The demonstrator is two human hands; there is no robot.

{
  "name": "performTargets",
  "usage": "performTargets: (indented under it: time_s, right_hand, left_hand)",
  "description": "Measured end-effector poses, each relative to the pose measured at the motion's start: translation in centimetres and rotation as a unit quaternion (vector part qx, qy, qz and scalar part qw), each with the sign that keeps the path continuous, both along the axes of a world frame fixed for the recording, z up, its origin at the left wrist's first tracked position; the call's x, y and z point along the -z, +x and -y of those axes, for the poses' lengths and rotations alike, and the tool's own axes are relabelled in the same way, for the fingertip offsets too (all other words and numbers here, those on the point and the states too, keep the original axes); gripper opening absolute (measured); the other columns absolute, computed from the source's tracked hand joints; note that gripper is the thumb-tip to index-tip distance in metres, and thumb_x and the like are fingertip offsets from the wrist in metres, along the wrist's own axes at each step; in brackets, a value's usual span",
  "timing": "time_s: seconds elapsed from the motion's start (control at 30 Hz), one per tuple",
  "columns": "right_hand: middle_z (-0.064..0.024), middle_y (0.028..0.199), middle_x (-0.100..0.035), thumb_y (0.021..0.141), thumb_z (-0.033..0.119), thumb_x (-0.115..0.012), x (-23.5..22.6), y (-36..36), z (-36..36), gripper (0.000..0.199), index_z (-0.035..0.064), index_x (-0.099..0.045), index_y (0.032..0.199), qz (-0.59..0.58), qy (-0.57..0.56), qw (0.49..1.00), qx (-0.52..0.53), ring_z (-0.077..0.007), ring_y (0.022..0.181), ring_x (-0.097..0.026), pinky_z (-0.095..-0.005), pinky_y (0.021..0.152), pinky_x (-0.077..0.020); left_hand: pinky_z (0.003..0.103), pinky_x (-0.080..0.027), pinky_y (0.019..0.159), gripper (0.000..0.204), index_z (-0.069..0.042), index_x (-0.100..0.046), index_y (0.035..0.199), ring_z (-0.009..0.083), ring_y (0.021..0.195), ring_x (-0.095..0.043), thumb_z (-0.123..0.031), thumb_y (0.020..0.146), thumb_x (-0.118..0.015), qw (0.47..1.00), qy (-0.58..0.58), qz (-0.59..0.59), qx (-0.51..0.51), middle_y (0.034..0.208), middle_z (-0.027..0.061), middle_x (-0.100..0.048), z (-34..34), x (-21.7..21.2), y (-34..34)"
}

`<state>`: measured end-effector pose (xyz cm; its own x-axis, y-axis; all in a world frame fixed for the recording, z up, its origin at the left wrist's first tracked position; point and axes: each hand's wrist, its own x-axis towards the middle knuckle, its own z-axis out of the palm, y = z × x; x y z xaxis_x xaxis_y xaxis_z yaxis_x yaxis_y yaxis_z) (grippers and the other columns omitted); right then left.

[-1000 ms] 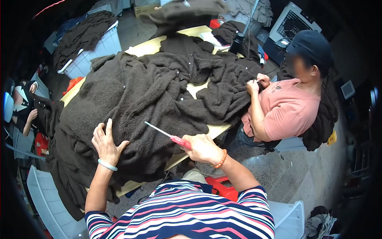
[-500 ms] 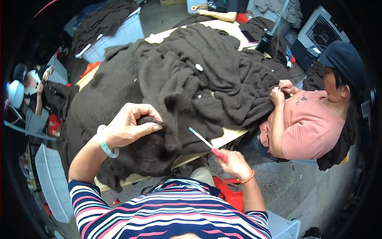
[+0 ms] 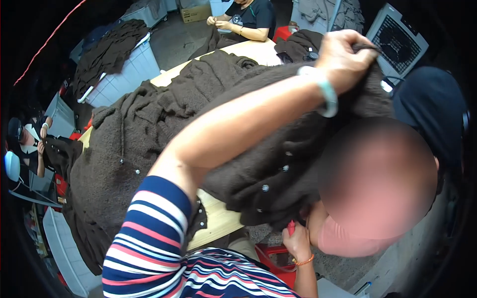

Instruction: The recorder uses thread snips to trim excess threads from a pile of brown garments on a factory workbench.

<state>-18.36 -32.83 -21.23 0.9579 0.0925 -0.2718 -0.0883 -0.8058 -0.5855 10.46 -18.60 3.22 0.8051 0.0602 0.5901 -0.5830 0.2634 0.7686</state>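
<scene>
My left hand (image 3: 345, 62) is raised high at the right, its fingers closed on the edge of a dark brown fuzzy garment (image 3: 243, 166). The garment hangs from the hand across the table's right side, in front of a co-worker. Several shiny round buttons (image 3: 265, 187) show along its hanging part. Lower down, my right hand (image 3: 298, 243) is closed round a red-handled tool (image 3: 291, 227). Its thin shaft is out of sight now, next to the garment's lower edge. More brown garments (image 3: 134, 129) lie heaped on the wooden table (image 3: 218, 218), left of my raised arm.
A co-worker in a pink top (image 3: 348, 233) sits close at the right, partly behind the garment. Another person (image 3: 248, 22) works at the table's far end. Bins (image 3: 131, 67) hold brown garments at the back left. A red stool (image 3: 276, 256) stands by my right arm.
My left hand has swung up and far to the right, lifting the garment off the table. My right hand has moved lower with the red-handled tool. The view has shifted somewhat.
</scene>
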Motion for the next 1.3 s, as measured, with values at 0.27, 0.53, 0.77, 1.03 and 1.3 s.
performTargets:
  time_s: [0.27,0.53,0.77,1.03,1.3]
  right_hand:
    - [-0.0236,0.079,-0.065,0.087,0.014,-0.06,0.2,-0.6,-2.1,0.015,0.0015,-0.06,0.095,0.035,0.026,0.995,0.094,-0.0441,0.076,-0.064,-0.0505,0.067,-0.0492]
    - [-0.0213,0.078,-0.063,0.085,0.018,-0.062,2.4,-1.0,-1.6,0.02,0.0069,-0.06,0.102,0.03,0.028,0.998,0.045,-0.042,0.073,-0.062,-0.0512,0.066,-0.0472]
    - [-0.0156,0.084,-0.067,0.083,0.008,-0.061,2.3,0.3,-2.7,0.016,0.0058,-0.061,0.098,0.004,0.068,0.998,0.0,-0.0371,0.079,-0.065,-0.0451,0.07,-0.0519]
    - [-0.0159,0.086,-0.067,0.08,-0.001,-0.06,2.2,4.8,-4.3,0.017,0.0018,-0.062,0.097,0.076,0.151,0.986,0.004,-0.0336,0.078,-0.067,-0.0387,0.073,-0.0528]
    - [-0.0157,0.084,-0.067,0.08,0.0,-0.059,4.2,4.7,-2.9,0.016,0.0019,-0.062,0.096,0.059,0.143,0.988,0.027,-0.0315,0.077,-0.068,-0.0387,0.071,-0.0532]
  left_hand:
    - [0.033,-0.051,0.076,0.023,0.002,-0.067,0.087,0.0244,0.082,-0.066,-0.02,0.081,-0.069,0.991,0.0,-0.015,-0.131,0.085,0.0154,-0.069,3.7,10.9,12.3]
    - [0.058,-0.03,0.105,0.126,-0.018,-0.016,0.152,0.0416,0.132,-0.035,-0.06,0.055,-0.084,0.759,0.565,-0.271,-0.176,0.138,0.0248,-0.041,-12.4,26.4,6.9]
    - [0.046,-0.052,0.086,0.057,0.001,-0.048,0.117,0.0418,0.099,-0.064,-0.022,0.072,-0.074,0.704,0.61,-0.363,-0.009,0.105,0.0276,-0.064,-11.9,34.0,0.7]
    - [0.04,-0.046,0.097,0.066,0.008,-0.053,0.124,0.0381,0.113,-0.059,-0.029,0.074,-0.077,0.895,0.349,-0.277,0.023,0.119,0.028,-0.06,1.0,36.2,3.0]
    - [0.067,-0.026,0.103,0.096,-0.01,-0.042,0.138,0.0443,0.139,-0.02,-0.062,0.065,-0.076,0.733,0.515,-0.322,-0.307,0.145,0.0262,-0.031,-11.5,31.6,9.8]
